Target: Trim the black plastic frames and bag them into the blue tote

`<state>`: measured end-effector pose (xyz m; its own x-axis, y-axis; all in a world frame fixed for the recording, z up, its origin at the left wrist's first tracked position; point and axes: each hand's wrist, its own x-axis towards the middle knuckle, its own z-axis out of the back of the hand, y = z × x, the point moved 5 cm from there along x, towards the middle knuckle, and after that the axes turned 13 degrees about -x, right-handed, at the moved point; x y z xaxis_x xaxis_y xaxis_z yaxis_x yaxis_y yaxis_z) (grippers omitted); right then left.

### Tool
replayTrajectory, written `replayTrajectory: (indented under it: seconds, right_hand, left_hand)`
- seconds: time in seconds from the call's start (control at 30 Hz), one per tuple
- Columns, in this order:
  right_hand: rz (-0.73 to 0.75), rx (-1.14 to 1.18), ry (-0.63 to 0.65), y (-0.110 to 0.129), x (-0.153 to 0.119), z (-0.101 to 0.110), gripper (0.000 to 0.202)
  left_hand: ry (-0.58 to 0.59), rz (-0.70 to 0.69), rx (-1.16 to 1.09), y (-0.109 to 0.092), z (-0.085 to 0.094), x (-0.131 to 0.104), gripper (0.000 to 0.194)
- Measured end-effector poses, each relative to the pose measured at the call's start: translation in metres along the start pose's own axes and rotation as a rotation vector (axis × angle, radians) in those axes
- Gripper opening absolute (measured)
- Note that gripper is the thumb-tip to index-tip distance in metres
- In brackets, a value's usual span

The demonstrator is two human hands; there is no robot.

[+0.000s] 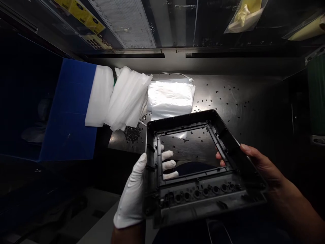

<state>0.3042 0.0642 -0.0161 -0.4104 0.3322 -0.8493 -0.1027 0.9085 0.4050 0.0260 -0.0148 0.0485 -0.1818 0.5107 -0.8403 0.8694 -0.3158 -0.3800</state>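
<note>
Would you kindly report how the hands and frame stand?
Gloved left hand, bare right hand hold frame. Frame raised off table. Black bits scattered there.

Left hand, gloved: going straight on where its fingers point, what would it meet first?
Probably the fingertips of the right hand, across the opening of the black frame, though depth there is unclear.

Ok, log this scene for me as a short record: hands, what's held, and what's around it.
Held: black rectangular plastic-looking frame with a large opening
Left hand: white-gloved, gripping the frame's left side
Right hand: bare, gripping its right side
Fingers: some of each hand's show through the opening
Surface: grey metal tabletop
Beyond frame: shiny whitish plastic-looking pile
Left of that pile: two stacks of thin white sheets, then a blue panel
Loose bits: small black pieces, heaped and scattered on the tabletop
</note>
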Motion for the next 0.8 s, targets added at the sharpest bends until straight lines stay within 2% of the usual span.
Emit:
replayTrajectory:
  seconds: [0.13,0.3,0.43,0.57,0.73,0.8]
  right_hand:
    - [0.025,-0.01,0.015,0.002,-0.002,-0.001,0.039]
    - [-0.075,-0.013,-0.126,-0.005,-0.005,0.005,0.047]
    - [-0.066,-0.013,-0.175,-0.007,-0.01,0.002,0.044]
    - [0.005,-0.017,-0.127,-0.007,-0.008,-0.003,0.042]
    - [0.109,-0.031,0.043,-0.001,-0.004,-0.011,0.042]
    - [0.128,-0.044,0.064,0.002,-0.005,-0.014,0.04]
  left_hand:
    - [0.043,-0.003,-0.003,0.003,0.005,0.002,0.048]
    - [0.122,-0.035,-0.006,0.005,0.006,0.002,0.049]
    - [0.143,-0.049,-0.001,0.005,0.008,0.002,0.05]
    - [0.106,-0.033,-0.014,0.004,0.01,0.002,0.049]
    - [-0.029,-0.046,0.034,0.0,0.006,-0.005,0.048]
    - [-0.075,-0.037,0.058,-0.001,0.004,-0.008,0.047]
